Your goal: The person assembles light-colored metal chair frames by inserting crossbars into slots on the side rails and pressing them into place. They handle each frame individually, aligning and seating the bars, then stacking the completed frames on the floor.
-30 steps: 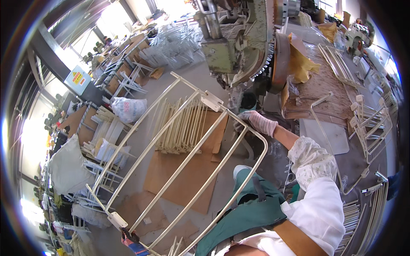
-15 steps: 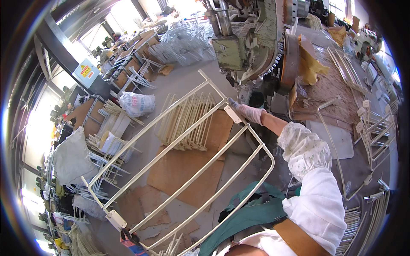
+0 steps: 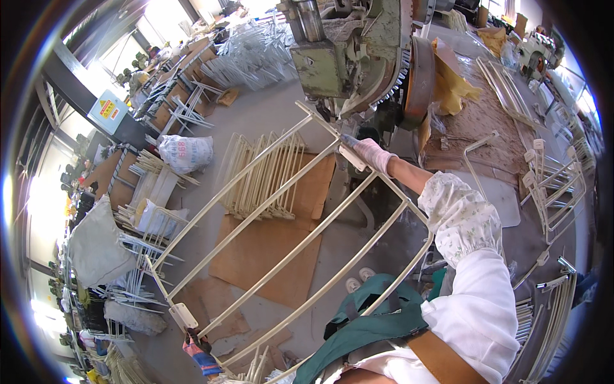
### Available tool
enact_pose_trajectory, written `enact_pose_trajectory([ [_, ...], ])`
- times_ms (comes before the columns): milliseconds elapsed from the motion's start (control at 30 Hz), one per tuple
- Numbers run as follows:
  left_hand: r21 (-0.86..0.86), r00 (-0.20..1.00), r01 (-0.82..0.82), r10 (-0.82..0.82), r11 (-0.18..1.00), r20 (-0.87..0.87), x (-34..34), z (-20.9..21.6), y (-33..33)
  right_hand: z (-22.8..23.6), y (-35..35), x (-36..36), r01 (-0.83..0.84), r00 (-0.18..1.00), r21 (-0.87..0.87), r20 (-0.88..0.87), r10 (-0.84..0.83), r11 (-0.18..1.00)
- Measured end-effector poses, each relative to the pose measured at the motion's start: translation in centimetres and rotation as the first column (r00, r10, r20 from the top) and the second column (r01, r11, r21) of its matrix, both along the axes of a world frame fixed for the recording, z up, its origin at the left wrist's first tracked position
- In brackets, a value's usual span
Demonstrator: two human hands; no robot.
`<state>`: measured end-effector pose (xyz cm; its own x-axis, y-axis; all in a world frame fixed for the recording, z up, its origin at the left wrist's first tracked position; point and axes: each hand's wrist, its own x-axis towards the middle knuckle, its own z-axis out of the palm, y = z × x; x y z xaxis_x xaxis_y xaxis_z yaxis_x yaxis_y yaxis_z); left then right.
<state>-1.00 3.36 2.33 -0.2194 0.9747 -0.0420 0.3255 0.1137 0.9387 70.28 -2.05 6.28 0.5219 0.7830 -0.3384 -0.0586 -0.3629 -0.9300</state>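
Around the cream frame (image 3: 286,256), gloved fingers (image 3: 355,145) curl closed.

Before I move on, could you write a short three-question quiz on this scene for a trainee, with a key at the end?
1. What do the left hand and the right hand both hold?
A) a white sack
B) a metal frame
C) a wooden ladder

2. True or false: the right hand is nearer the green machine than the left hand is.

3. Fill in the missing word: beside the stack of frames shows a brown sheet of ____.

Key: 1. B. 2. True. 3. Cardboard.
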Motion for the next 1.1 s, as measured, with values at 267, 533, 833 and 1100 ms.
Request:
enact_pose_trajectory([
  [267,-0.045,0.988,-0.059,0.064,0.997,0.138,2.2,-0.5,0.9,-1.4,1.8,3.1,0.028,0.999,-0.051,0.033,-0.026,0.998],
  [533,-0.033,0.983,-0.089,0.093,0.995,0.160,1.1,-1.5,0.2,-1.5,2.6,3.0,-0.024,0.998,-0.026,-0.056,0.022,0.999],
  [833,-0.036,0.985,-0.073,0.078,0.997,0.151,3.4,0.4,-1.4,-1.2,2.9,3.6,0.006,1.000,-0.099,-0.029,-0.009,0.995],
  [1100,-0.083,0.994,-0.080,0.086,0.993,0.067,2.7,0.3,-2.0,-1.8,2.9,5.0,-0.086,0.996,-0.099,-0.028,0.084,0.991],
])
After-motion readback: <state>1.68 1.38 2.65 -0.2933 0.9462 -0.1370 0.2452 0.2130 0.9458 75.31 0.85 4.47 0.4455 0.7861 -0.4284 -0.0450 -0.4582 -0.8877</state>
